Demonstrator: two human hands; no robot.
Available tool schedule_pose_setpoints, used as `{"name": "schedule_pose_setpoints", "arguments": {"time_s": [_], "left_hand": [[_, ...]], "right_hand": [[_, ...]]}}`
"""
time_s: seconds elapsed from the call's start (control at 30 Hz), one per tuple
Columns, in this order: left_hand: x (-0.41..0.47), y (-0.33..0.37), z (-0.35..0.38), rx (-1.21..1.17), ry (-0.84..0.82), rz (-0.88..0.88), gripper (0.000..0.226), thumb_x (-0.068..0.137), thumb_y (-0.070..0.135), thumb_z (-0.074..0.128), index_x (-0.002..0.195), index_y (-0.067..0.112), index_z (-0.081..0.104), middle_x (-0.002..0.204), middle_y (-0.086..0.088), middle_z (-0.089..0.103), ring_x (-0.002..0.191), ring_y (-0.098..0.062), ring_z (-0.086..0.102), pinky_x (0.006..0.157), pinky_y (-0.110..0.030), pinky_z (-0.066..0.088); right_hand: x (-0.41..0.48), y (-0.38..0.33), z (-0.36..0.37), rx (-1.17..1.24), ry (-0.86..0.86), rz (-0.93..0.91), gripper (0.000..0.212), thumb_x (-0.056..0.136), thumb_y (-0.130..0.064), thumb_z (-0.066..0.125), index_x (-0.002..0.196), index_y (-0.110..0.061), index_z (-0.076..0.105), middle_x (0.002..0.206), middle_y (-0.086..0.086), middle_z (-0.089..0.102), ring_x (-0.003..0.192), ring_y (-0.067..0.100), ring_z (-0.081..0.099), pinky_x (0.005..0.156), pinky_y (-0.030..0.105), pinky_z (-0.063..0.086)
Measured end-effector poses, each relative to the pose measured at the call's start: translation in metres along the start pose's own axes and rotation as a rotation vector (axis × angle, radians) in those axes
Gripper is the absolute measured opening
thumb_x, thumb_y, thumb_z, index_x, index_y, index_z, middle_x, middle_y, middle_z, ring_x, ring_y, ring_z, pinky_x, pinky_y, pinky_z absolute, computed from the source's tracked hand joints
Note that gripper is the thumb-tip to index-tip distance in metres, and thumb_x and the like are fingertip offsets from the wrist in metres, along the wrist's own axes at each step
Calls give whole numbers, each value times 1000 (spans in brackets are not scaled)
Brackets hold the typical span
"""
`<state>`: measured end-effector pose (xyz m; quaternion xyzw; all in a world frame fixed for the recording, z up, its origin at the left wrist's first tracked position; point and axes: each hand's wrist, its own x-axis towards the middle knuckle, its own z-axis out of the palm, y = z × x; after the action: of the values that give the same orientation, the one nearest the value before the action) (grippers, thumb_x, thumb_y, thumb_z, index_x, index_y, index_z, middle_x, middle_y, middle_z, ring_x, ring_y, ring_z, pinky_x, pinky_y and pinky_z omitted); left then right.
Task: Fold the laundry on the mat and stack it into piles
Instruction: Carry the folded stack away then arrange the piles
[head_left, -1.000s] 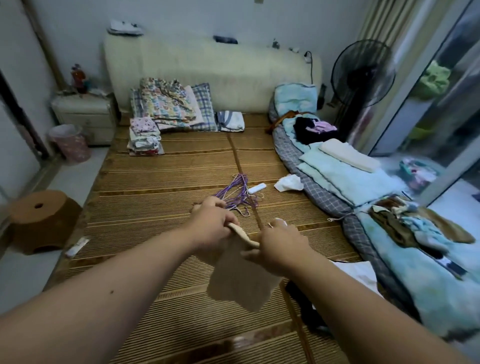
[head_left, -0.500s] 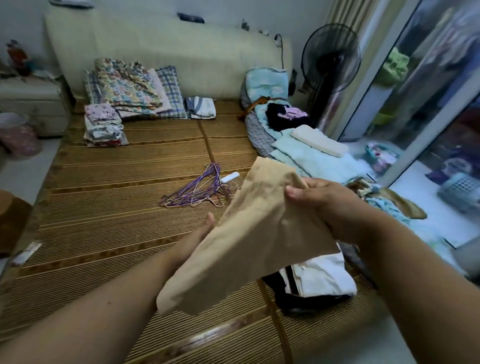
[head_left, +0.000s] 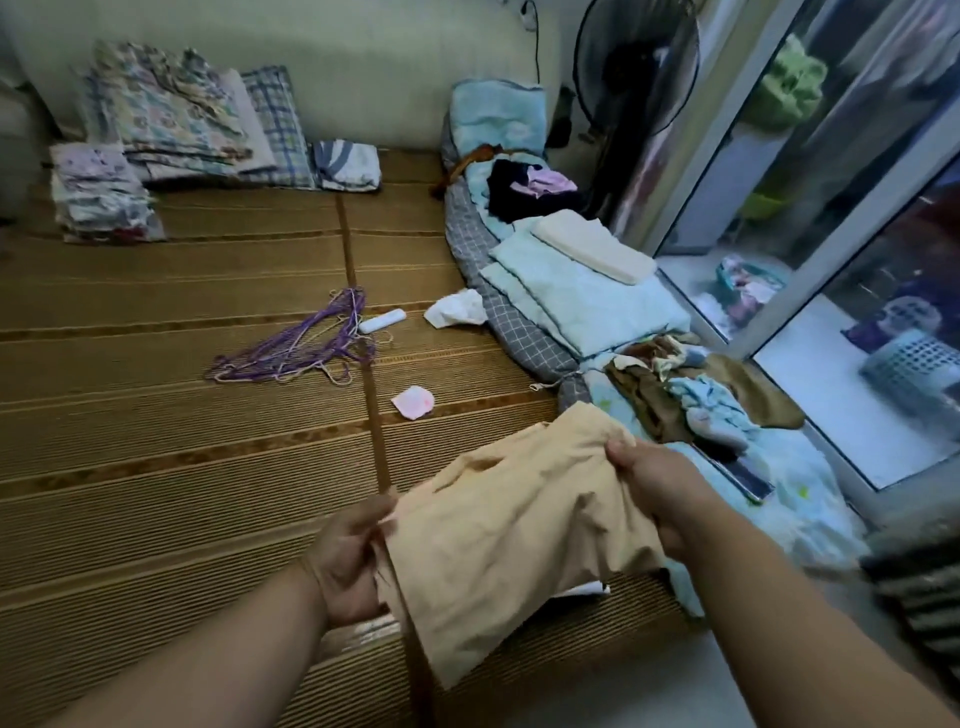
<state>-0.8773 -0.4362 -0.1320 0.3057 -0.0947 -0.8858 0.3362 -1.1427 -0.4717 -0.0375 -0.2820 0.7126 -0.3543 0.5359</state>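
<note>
A beige cloth (head_left: 511, 530) hangs in the air over the near edge of the woven mat (head_left: 171, 415). My left hand (head_left: 348, 558) grips its left edge. My right hand (head_left: 657, 491) grips its right upper edge, so the cloth is stretched between them. A stack of folded small clothes (head_left: 101, 195) sits at the far left of the mat, and a pile of folded patterned fabric (head_left: 179, 111) lies behind it. Loose unfolded garments (head_left: 691, 395) lie heaped on the blue bedding at the right.
Purple hangers (head_left: 298, 348), a white remote (head_left: 382, 320), a crumpled white cloth (head_left: 457, 309) and a small pink item (head_left: 413, 402) lie mid-mat. Folded blue blankets with a cream pillow (head_left: 592, 247) line the right side. A standing fan (head_left: 634, 67) and glass door are beyond.
The view has swung right and down. My hands have spread the beige cloth wider and lowered it, the left hand now gripping its edge instead of lying under it.
</note>
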Motion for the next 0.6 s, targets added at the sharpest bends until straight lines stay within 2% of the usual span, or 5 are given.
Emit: {"name": "schedule_pose_setpoints", "arguments": {"time_s": [0.07,0.17,0.27,0.4,0.6], "left_hand": [[38,-16,13,129,164,-3,66,39,-2,90,102,3,74,101,-24,71,80,-36,72,58,-41,59],[97,-33,17,324,482,74,59,76,-13,62,126,19,59,111,-13,69,86,-30,69,59,-33,56],[145,-40,4,596,681,118,67,62,0,68,121,30,59,118,-8,63,98,-29,63,76,-40,56],[193,-44,-14,857,730,105,57,78,-6,61,124,28,54,92,-4,62,69,-19,58,55,-25,44],[255,-65,-53,1286,751,2,72,72,24,78,137,30,47,125,-4,50,107,-22,57,87,-24,48]], "right_hand": [[29,14,-19,-26,6,15,20,103,-12,42,98,-9,61,90,10,68,85,27,64,76,41,54],[72,42,-40,-152,12,-12,18,101,-11,45,106,-14,61,100,7,67,96,27,63,92,46,51],[115,73,-55,-359,12,-49,21,96,-6,48,109,-14,61,106,10,67,96,26,61,92,42,50],[173,117,-61,-603,-25,15,33,93,-9,47,125,-9,54,120,14,61,109,30,55,95,39,45],[232,176,-50,-701,-69,83,73,84,-18,67,146,-20,30,128,6,57,104,21,51,87,27,40]]}}
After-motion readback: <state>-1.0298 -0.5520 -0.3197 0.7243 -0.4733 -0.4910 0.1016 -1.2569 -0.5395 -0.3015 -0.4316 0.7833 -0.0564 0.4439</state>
